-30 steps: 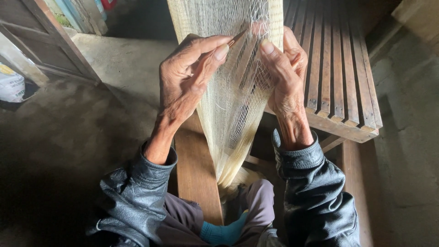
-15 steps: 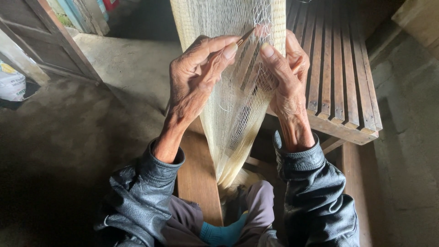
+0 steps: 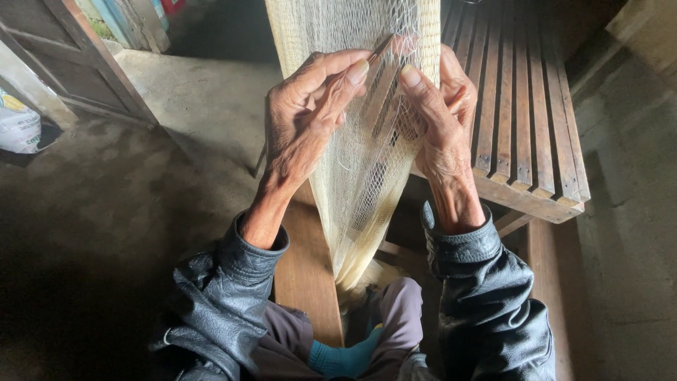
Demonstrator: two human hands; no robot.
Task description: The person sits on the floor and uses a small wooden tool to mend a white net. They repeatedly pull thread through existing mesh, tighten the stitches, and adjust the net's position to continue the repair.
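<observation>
Partly, net [image 3: 356, 183] hides right hand [image 3: 441, 123] fingers.

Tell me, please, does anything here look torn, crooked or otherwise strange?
Nothing stands out. The pale net hangs whole between the left hand and right hand, narrowing toward the lap; the slatted wooden bench looks intact.

Net [image 3: 356, 190] hangs between both hands, bench [image 3: 525, 113] on its right.

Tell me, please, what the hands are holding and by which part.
Both hands grip the pale net near its upper stretch: left hand pinches a thin stick against it; right hand holds the mesh beside it.
</observation>
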